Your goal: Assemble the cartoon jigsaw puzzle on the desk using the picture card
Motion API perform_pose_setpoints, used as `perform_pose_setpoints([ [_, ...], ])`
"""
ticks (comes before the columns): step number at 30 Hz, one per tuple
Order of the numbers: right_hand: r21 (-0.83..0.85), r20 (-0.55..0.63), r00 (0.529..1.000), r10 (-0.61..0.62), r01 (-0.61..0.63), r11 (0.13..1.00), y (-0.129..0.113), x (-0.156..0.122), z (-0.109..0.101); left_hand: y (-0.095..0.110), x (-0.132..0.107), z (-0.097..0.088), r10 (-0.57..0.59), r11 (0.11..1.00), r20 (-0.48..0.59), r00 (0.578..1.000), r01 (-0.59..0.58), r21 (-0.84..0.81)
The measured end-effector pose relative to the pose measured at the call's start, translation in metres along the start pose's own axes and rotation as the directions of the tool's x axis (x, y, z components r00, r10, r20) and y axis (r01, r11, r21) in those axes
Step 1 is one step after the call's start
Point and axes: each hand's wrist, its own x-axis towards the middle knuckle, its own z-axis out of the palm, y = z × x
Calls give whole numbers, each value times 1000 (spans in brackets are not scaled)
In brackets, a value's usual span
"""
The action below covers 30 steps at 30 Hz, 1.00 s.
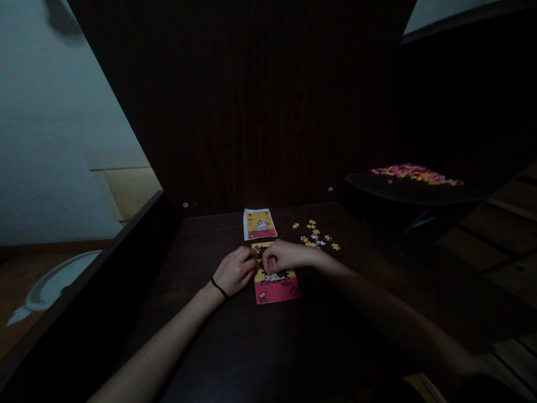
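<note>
A small jigsaw puzzle (277,286), yellow above and pink below with a white animal in the middle, lies on the dark table (251,347). My left hand (235,272) rests at its left edge with fingers curled. My right hand (282,256) lies over its top with fingers pinched together, close to the left fingertips. What they pinch is too small and dark to name. A reference picture card (259,223) with the same image lies just behind the puzzle. Several loose yellow and white puzzle pieces (315,235) are scattered to the right of the card.
A dark wooden wall (251,112) rises behind the table. At the right, a dark raised tray (403,193) carries a heap of colourful small pieces (413,173). A dark rail (104,263) borders the table's left side, with a pale floor and a white dish-like object (50,285) beyond.
</note>
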Motion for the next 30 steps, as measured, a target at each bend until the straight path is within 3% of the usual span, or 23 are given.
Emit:
perform_pose_setpoints([
  [20, -59, -24, 1000, -16, 15, 998, -2, 0, 2, 0, 0, 0, 8, 1000, -7, 1000, -8, -13],
  [30, -42, -14, 1000, -25, 25, 999, -1, 0, 2, 2, -1, 0, 84, 995, -30, 996, -86, -59],
])
